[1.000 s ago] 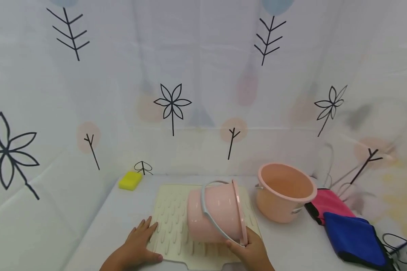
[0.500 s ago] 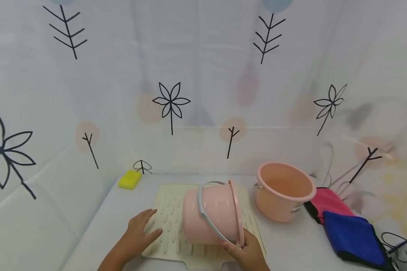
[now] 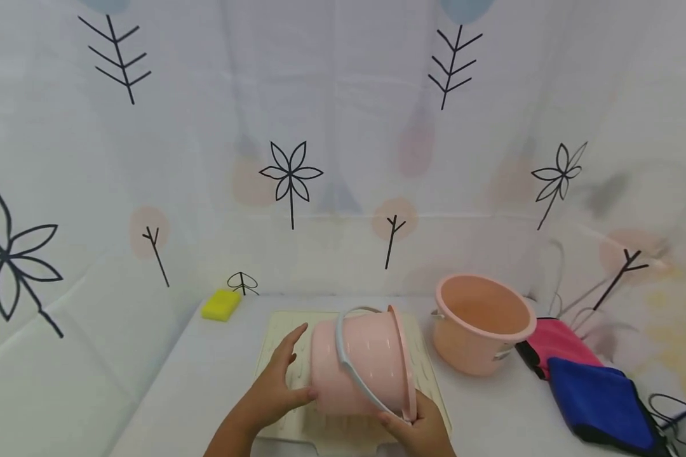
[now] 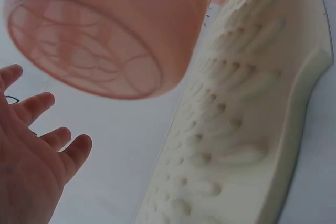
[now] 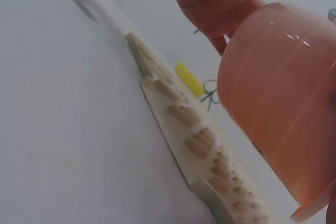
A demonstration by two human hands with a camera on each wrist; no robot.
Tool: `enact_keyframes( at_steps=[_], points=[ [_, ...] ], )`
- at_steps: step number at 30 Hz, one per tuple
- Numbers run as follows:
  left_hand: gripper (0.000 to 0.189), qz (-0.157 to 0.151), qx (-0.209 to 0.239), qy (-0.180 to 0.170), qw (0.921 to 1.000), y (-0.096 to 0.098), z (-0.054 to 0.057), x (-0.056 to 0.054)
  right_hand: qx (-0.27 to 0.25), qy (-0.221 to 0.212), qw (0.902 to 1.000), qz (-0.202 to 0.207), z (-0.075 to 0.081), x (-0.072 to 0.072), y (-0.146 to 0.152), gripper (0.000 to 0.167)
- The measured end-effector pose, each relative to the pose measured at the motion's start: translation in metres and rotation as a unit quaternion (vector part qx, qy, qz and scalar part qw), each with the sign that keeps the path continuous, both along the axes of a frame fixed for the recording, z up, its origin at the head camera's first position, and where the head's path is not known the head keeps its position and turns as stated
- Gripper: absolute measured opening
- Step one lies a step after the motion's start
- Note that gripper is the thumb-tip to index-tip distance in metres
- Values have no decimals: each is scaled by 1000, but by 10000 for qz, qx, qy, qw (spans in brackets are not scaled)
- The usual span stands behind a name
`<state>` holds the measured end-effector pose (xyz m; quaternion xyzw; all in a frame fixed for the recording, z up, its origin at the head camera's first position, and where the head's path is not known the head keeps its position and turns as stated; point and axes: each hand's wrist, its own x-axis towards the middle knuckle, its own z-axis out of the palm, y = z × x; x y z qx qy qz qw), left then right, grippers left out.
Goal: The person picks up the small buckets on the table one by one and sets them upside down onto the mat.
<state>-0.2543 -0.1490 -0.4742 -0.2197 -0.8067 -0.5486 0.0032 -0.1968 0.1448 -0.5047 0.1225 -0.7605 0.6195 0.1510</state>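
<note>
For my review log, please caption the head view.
Right hand grips a sideways-tipped pink bucket near its rim over a ridged cream board, left hand spread beside it.

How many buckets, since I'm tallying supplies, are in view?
2: a pink bucket tipped on its side, its rim in the right hand, and a peach bucket standing at the table's back right. Neither seems to hide another.

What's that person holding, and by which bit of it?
The right hand holds the tipped pink bucket by its rim; the left hand isn't gripping it.
</note>
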Motion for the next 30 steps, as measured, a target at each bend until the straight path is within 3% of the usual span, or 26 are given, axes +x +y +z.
enact_keyframes(
  at_steps=[6,10,16,23,30],
  points=[
    [131,-298,57,-51,9995,15,1,1,-132,36,9999,10,7,6,0,29],
    [146,-476,-6,363,9982,16,3,8,-291,246,9984,412,9,8,3,30],
    [143,-724,349,689,9944,19,-1,11,-37,991,9911,890,8,4,10,31],
    [137,-719,734,775,9917,23,-6,11,-143,1073,9851,1337,7,1,10,38],
    [129,-640,939,900,9894,28,-6,14,31,1600,9751,1535,5,-3,13,36]
  ],
)
